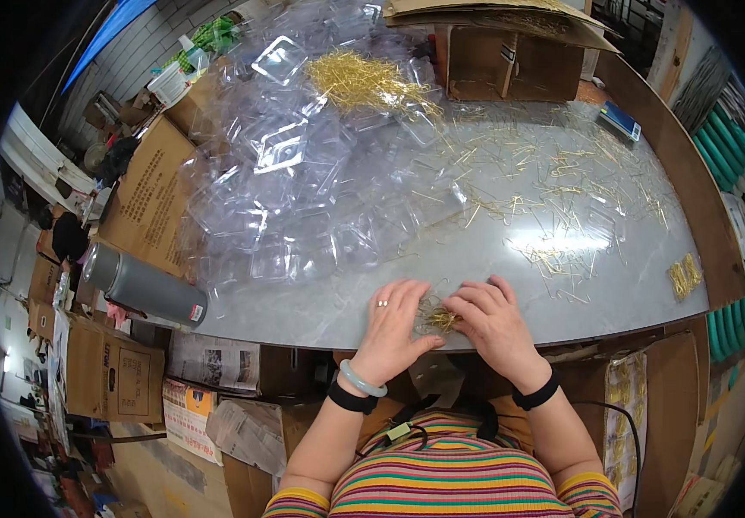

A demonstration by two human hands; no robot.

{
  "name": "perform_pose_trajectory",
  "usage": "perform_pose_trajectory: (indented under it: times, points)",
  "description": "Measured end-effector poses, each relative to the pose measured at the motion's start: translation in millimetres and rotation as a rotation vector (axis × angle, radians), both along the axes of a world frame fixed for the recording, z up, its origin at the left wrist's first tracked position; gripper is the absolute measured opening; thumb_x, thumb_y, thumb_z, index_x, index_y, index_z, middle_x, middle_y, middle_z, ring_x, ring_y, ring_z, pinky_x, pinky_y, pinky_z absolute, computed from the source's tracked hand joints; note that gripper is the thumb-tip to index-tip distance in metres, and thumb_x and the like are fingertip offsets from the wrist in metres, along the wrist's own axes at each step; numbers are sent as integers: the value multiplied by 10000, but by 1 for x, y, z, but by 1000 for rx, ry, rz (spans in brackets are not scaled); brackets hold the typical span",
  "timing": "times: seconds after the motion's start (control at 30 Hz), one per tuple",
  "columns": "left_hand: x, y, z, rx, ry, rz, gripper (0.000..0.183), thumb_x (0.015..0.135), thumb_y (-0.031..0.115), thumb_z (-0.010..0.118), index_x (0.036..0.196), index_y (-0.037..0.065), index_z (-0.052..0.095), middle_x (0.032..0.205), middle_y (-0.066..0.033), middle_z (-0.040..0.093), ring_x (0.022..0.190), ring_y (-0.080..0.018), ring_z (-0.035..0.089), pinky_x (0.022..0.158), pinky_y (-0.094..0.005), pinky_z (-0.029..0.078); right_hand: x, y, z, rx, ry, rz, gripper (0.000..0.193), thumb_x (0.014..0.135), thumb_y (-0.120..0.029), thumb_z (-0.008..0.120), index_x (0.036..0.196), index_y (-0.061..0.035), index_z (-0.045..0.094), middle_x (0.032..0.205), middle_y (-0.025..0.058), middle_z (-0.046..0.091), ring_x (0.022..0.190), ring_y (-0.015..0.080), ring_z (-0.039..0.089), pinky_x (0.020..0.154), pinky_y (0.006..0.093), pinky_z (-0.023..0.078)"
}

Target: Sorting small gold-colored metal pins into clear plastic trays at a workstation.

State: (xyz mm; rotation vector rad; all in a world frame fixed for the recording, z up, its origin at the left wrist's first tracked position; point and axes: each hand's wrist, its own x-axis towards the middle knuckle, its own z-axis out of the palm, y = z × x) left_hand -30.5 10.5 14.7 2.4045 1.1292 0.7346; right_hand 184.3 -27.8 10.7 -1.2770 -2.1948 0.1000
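The left hand (396, 324) arches, thumb wide apart; the right hand (493, 324) curls onto thin, tangled gold wires (440, 320), grip unclear.

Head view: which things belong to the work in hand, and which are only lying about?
Likely part of the work:
bunch of gold wire hooks between left hand and right hand
heaped gold hooks
two gold bundles, right edge
perhaps the clear plastic cases

Seemingly just lying about:
grey flask
small blue box
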Motion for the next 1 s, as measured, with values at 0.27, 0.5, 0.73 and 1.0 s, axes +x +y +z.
perform_pose_trajectory:
  times: [0.27,0.5,0.73,1.0]
  points:
    - [15,4,-18,-58,-47,-90,724,799,173,801,1412,11,453,1411,-188,477,1416,-406,373,1201,-537,245,-9,1,-4,-257,648,66,833,792,-65,708,1515,-38,295,1456,231,369,1313,440,440,1119,482,377]
    - [10,5,-19,-82,-129,-101,678,816,163,790,1394,6,473,1393,-203,489,1389,-403,409,1200,-539,261,5,-1,17,-240,318,88,801,771,-30,722,1488,-24,365,1418,221,461,1339,432,428,1157,475,344]
    - [11,2,-14,-57,-97,-115,661,818,189,796,1378,15,490,1387,-201,499,1377,-402,425,1190,-547,268,9,-7,-4,-182,277,-77,594,840,-19,696,1390,3,472,1385,213,506,1270,412,504,1099,483,395]
    - [14,3,-20,-39,-96,-82,642,827,146,762,1385,20,472,1375,-206,494,1370,-406,418,1175,-559,274,-9,-6,13,-220,413,45,812,791,-169,798,1457,5,367,1481,256,384,1362,431,411,1133,459,372]
